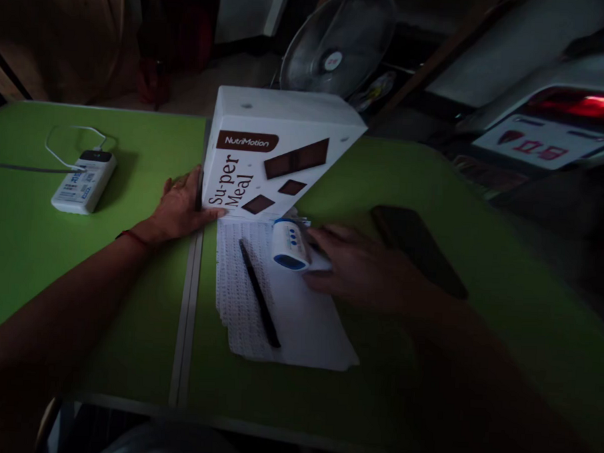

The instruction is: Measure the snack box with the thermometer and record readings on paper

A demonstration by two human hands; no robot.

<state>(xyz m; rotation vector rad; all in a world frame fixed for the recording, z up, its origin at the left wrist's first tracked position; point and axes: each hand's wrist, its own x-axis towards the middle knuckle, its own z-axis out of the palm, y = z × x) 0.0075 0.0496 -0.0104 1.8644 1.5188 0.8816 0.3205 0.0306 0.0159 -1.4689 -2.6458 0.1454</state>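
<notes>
A white box with brown print [291,116] stands upright on the table, at the top end of some papers. At its lower left edge is my left hand [183,204], the thumb across the front corner and the fingers against the left side. My right hand [360,266] is closed around a white and blue infrared thermometer [290,246], just in front of the box's base and over the papers. Handwriting covers the left part of the stacked paper sheets [308,320]. A black pen [259,295] lies slantwise on them. The fingers of my right hand are partly dark and blurred.
A dark phone [418,248] lies right of my right hand. On the left, a white power bank [84,182] has cables plugged in. A seam [185,328] runs down the green table [126,352]. Behind the box stands a fan [334,57]; a red-lit scooter-like shape [577,105] is at right.
</notes>
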